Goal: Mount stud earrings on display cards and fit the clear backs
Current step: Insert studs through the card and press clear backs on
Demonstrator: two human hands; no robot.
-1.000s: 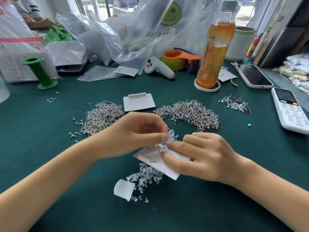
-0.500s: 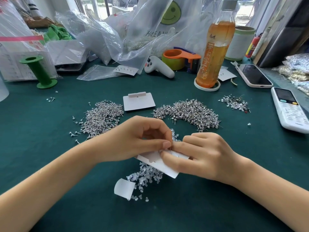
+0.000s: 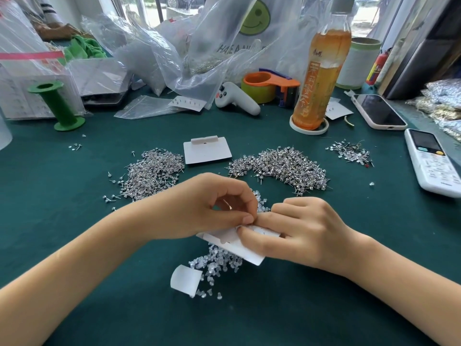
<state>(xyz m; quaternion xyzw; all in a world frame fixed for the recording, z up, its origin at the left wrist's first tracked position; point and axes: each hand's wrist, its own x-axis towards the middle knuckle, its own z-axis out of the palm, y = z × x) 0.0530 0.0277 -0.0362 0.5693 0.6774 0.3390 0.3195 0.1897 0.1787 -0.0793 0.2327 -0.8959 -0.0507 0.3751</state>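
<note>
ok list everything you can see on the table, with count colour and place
card: one, white, held in both hands
blank card: one, white, centre, behind the hands
studs: three silver heaps, left, centre-right, far right
backs: one clear heap, under the held card
scoop: one, white, beside the backs
bottle: one, orange drink, back right
tape dispenser: one, orange, back centre
controller: one, white, beside the dispenser
spool: one, green, back left
phone: one, pale case, right
handset: one, white, right edge
bags: several, clear, back
left hand: pinching at the card's top edge
right hand: holding the card
</note>
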